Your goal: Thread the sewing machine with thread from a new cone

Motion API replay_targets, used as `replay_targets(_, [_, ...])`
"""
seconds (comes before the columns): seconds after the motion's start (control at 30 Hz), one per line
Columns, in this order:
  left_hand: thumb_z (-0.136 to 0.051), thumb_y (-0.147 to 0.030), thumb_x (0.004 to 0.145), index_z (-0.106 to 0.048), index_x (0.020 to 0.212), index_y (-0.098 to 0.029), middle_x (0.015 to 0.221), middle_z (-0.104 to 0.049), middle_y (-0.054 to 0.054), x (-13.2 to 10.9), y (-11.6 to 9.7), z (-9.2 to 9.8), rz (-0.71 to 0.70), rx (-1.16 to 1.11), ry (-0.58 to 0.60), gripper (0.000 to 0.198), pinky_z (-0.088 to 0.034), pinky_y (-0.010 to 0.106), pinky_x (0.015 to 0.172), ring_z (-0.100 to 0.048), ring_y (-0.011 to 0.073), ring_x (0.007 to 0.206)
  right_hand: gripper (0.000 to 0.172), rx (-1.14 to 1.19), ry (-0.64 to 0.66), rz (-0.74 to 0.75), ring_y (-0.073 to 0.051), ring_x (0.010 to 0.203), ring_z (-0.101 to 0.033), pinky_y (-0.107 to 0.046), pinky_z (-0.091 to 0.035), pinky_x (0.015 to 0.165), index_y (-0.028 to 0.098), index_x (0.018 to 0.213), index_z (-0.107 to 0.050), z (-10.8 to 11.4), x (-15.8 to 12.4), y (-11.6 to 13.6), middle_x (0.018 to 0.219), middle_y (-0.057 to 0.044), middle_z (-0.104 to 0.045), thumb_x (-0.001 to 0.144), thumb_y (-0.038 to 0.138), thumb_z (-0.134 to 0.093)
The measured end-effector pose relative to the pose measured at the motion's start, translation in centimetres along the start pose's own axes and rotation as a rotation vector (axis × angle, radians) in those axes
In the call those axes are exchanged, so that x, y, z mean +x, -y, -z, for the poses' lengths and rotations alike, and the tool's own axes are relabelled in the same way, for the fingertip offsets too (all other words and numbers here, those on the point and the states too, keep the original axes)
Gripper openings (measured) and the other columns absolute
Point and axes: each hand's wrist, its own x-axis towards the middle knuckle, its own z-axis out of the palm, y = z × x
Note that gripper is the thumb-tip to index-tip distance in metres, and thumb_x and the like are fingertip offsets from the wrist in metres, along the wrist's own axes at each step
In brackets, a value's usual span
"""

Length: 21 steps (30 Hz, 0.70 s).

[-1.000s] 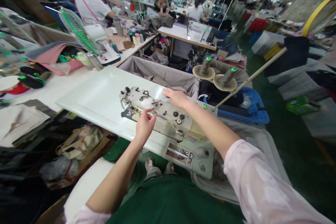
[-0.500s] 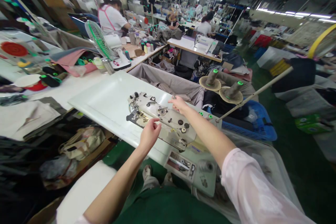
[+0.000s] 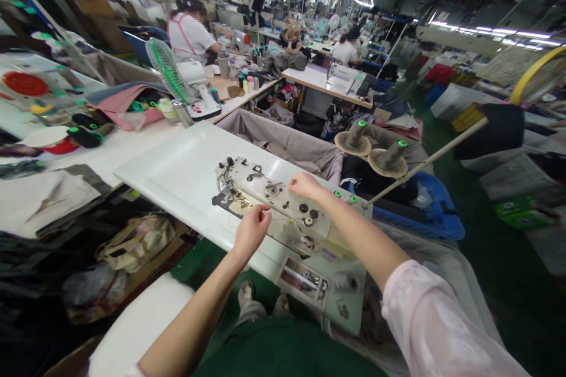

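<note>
The sewing machine (image 3: pixel 283 212) stands on a white table (image 3: pixel 177 171), just in front of the person, with its control panel (image 3: pixel 309 283) turned toward the person's body. The left hand (image 3: pixel 251 230) is at the near edge of the machine head; the thumb and the first finger are pressed together as in a pinch, probably on a thread, but the thread is too thin to see clearly, so I cannot tell if something is really held. The right hand (image 3: pixel 305 187) lies on the top of the machine, near a round tension knob (image 3: pixel 271 189), with the fingers bent and the tips close together; also here I cannot tell if they hold anything. Both forearms are bare, and a pale pink sleeve (image 3: pixel 433 330) covers the right upper arm. Behind the machine there is a grey cloth bin (image 3: pixel 287 141), and to its right two thread cones (image 3: pixel 371 150) stand on round plates beside a blue crate (image 3: pixel 424 218). On the long table at the left are a green fan (image 3: pixel 170 73), black spools (image 3: pixel 84 135) with green ends, and pink fabric (image 3: pixel 119 100). Farther away, a person in a white shirt (image 3: pixel 190 35) sits at another table.
</note>
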Motion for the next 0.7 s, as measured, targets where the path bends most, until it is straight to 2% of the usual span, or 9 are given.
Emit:
replay_targets(0.13, [-0.047,-0.037,0.085,-0.065,0.101,-0.019,0.060,-0.049,-0.004,0.1,0.2,-0.3,-0.009,0.008,0.006,0.029,-0.032,0.030,0.060,-0.050,0.0171,0.059,0.029,-0.092,-0.076,-0.074,-0.026,0.106,-0.066,-0.031,-0.045,0.083,0.015,0.101,-0.074,0.3,-0.2,0.8,0.113,-0.016,-0.073,0.089,0.024,-0.048])
replay_targets(0.2, [-0.047,-0.036,0.085,-0.065,0.100,-0.019,0.060,-0.049,-0.004,0.0,0.2,-0.3,-0.010,0.012,0.009,0.029,-0.033,0.030,0.060,-0.050,0.0171,0.059,0.032,-0.104,-0.076,-0.112,-0.027,0.109,-0.065,-0.032,-0.047,0.085,0.015,0.105,-0.073,0.1,0.0,1.0,0.117,-0.018,-0.072,0.091,0.024,-0.046])
replay_targets(0.37, [-0.046,-0.037,0.087,-0.064,0.099,-0.019,0.061,-0.050,-0.004,-0.5,0.4,0.3,-0.006,0.023,0.010,0.028,-0.034,0.030,0.061,-0.051,0.0173,0.060,0.021,-0.074,0.001,-0.154,-0.028,0.098,-0.068,-0.033,-0.048,0.079,0.013,0.090,-0.075,0.0,0.1,1.2,0.101,-0.017,-0.074,0.081,0.016,-0.056])
replay_targets(0.47, [-0.047,-0.037,0.087,-0.065,0.092,-0.020,0.063,-0.055,-0.002,-0.8,0.4,0.7,-0.021,0.049,0.031,0.025,-0.033,0.031,0.062,-0.052,0.0181,0.061,0.010,-0.003,0.043,-0.080,-0.021,0.081,-0.065,-0.027,-0.045,0.070,0.014,0.079,-0.071,1.1,-0.7,1.9,0.081,-0.008,-0.071,0.077,0.019,-0.063])
replay_targets(0.57, [-0.049,-0.035,0.086,-0.063,0.079,-0.021,0.071,-0.061,0.003,-1.0,0.4,0.6,-0.087,0.061,0.093,0.021,-0.035,0.032,0.067,-0.054,0.0202,0.069,0.019,0.274,0.103,0.070,-0.009,0.056,-0.047,-0.022,-0.036,0.056,0.016,0.084,-0.065,2.9,-1.9,3.4,0.058,0.005,-0.052,0.080,0.035,-0.063])
replay_targets(0.63, [-0.049,-0.034,0.085,-0.062,0.075,-0.021,0.076,-0.064,0.005,-1.1,0.4,0.3,-0.121,0.050,0.150,0.021,-0.036,0.034,0.070,-0.056,0.0223,0.074,0.027,0.579,0.133,0.190,-0.007,0.050,-0.035,-0.021,-0.030,0.051,0.016,0.084,-0.061,4.1,-2.7,4.4,0.053,0.009,-0.041,0.077,0.042,-0.064])
replay_targets(0.7, [-0.047,-0.032,0.085,-0.065,0.078,-0.021,0.080,-0.068,0.007,-1.3,0.5,0.0,-0.135,0.017,0.217,0.022,-0.038,0.036,0.073,-0.059,0.0243,0.077,0.029,0.780,0.116,0.281,-0.007,0.050,-0.031,-0.022,-0.027,0.051,0.016,0.080,-0.060,4.9,-3.1,5.1,0.053,0.009,-0.038,0.070,0.043,-0.067])
